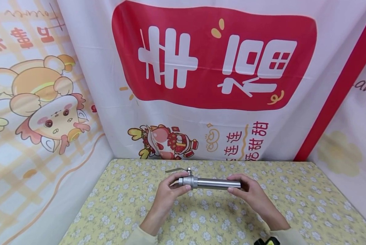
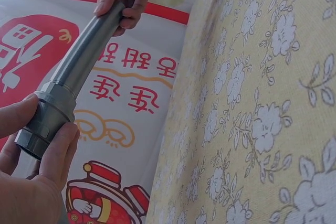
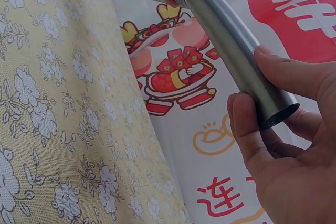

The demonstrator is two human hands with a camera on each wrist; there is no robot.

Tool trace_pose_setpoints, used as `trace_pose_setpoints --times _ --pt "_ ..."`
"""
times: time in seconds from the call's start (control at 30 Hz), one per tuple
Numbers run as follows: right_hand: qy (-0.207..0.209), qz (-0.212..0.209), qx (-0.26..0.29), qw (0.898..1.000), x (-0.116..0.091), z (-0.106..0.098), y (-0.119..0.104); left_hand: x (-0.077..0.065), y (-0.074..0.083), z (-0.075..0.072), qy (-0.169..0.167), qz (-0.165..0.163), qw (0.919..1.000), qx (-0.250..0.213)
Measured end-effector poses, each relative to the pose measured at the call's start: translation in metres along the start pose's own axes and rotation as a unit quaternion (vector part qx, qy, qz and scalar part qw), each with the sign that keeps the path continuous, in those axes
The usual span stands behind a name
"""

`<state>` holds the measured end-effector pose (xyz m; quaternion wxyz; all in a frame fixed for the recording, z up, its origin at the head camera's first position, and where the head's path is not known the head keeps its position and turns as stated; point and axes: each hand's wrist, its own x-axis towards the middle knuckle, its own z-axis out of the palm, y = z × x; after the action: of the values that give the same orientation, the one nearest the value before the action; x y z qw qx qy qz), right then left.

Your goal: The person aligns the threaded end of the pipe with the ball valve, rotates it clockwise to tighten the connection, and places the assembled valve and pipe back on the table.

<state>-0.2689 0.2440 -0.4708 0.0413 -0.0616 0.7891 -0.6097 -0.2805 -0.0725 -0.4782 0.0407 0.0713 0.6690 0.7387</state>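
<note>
A silver ball valve (image 1: 187, 181) with a flat lever handle (image 1: 175, 169) is joined end to end with a straight metal pipe (image 1: 216, 183). Both are held level above the table in the head view. My left hand (image 1: 167, 192) grips the valve body between thumb and fingers, and the lever sticks out behind it to the left. At the other end, my right hand (image 1: 250, 192) pinches the pipe near its open end, thumb on the near side. The right wrist view shows the pipe's hollow mouth (image 3: 281, 116) between the fingers. A hexagonal collar (image 2: 58, 95) on the valve meets the pipe.
A table covered with a yellow floral cloth (image 1: 201, 221) lies under both hands. Behind it hangs a white curtain with a red printed panel (image 1: 207, 58), and printed cloth (image 1: 33, 136) covers the left side. A black-and-yellow object (image 1: 267, 241) shows at the right cuff.
</note>
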Motion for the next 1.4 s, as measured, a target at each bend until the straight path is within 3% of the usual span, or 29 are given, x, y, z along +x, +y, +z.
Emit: trace_pose_setpoints --times 1.4 --pt "0.037 0.039 -0.007 0.999 0.0016 0.0026 0.0004 0.0023 -0.0034 -0.001 -0.008 0.002 0.9999 0.006"
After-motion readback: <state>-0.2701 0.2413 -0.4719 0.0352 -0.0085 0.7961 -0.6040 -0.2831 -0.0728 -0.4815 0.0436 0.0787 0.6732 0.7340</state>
